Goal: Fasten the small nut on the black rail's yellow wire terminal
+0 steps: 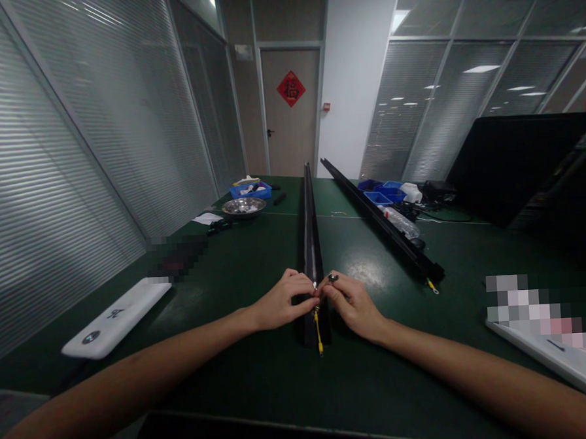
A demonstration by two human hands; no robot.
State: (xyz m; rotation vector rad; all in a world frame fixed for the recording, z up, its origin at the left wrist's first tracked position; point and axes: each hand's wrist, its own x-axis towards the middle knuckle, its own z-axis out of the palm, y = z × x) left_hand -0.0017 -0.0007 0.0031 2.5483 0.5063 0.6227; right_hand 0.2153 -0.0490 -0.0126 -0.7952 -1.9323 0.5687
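Your left hand (283,300) and right hand (352,306) pinch a small part (315,286), too tiny to identify; black rail (311,245) under both, long axis pointing straight ahead, yellow wire (318,333) trailing toward you.

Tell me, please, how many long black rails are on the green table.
2: one rail runs up the middle of the green table, with the left hand and right hand at its near end; the other rail lies to its right. No more are visible.
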